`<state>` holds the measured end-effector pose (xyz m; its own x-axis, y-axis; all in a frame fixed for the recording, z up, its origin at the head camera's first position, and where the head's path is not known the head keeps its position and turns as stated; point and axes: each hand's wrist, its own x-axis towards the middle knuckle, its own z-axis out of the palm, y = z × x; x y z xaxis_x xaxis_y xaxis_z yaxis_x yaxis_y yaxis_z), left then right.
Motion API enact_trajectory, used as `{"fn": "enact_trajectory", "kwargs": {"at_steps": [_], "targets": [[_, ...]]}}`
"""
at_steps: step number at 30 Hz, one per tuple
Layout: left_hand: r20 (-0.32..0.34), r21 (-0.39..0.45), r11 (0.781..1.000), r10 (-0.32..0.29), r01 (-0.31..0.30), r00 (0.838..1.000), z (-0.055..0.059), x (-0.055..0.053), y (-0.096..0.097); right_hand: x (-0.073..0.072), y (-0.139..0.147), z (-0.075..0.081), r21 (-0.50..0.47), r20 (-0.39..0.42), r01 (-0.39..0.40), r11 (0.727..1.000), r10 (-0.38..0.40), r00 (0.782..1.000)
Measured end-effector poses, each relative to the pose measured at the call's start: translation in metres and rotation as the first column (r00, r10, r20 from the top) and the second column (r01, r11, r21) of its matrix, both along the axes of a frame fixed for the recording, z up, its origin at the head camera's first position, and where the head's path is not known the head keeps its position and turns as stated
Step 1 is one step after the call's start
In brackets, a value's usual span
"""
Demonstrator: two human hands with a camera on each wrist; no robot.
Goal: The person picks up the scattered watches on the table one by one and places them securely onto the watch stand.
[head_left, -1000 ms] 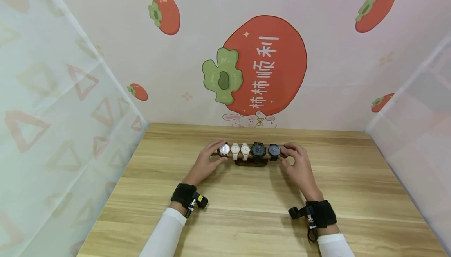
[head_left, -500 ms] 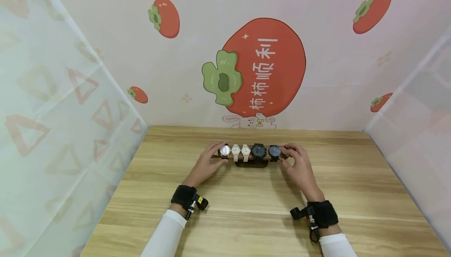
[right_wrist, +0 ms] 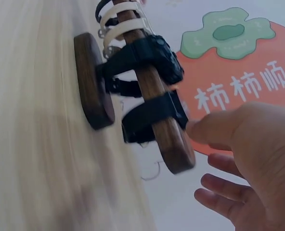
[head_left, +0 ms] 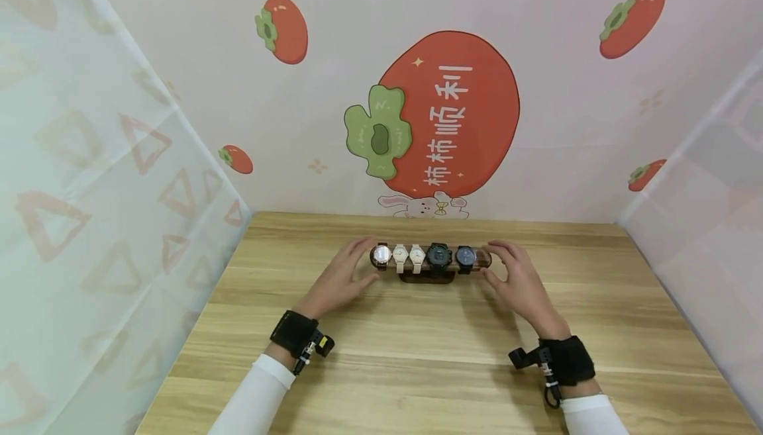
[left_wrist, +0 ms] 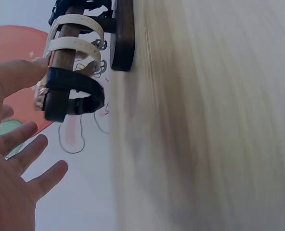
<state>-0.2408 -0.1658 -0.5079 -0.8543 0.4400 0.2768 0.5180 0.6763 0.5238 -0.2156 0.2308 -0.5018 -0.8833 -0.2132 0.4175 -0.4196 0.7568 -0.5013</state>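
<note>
A dark brown wooden watch stand (head_left: 484,259) rises from its base (head_left: 426,278) near the back of the table. Strapped along its bar are a bright-faced watch (head_left: 381,255) with a dark strap, two cream watches (head_left: 400,254), a bulky black watch (head_left: 439,255) and a dark blue-faced watch (head_left: 465,257). My left hand (head_left: 341,281) is beside the bar's left end, fingers spread and holding nothing. At the right end, my right hand (head_left: 520,283) is likewise spread and empty. Both wrist views show loose fingers next to the bar; whether any fingertip touches it, I cannot tell.
The wood-grain table (head_left: 405,369) runs back to a white backdrop (head_left: 554,124) printed with persimmons. Patterned cloth walls (head_left: 107,236) flank it on both sides. Each wrist wears a black camera band (head_left: 566,361).
Both hands have let go of the watch stand's ends and drawn outward, the left one leftward and the right one rightward. The stand and its watches have stayed in place.
</note>
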Motion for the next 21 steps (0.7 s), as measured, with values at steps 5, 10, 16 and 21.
{"fn": "enact_trajectory", "kwargs": {"at_steps": [5,10,16,21], "targets": [[-0.124,-0.074,0.997,-0.001,-0.008,0.992,0.011,0.008,-0.017,0.006,0.016,0.006,0.028,0.003,-0.024,0.999,0.024,1.0],[-0.22,-0.17,0.985,0.003,-0.041,0.975,0.013,0.017,-0.035,0.011,0.035,0.006,0.093,0.003,-0.022,0.995,0.022,1.0],[-0.174,-0.265,0.957,0.071,-0.116,0.982,0.009,0.026,-0.053,0.013,0.062,0.0,0.197,-0.037,-0.017,0.98,0.024,0.999],[-0.092,-0.31,0.939,0.126,-0.149,0.988,0.008,0.031,-0.067,0.018,0.077,-0.004,0.261,0.013,-0.015,0.965,0.012,1.0]]}}
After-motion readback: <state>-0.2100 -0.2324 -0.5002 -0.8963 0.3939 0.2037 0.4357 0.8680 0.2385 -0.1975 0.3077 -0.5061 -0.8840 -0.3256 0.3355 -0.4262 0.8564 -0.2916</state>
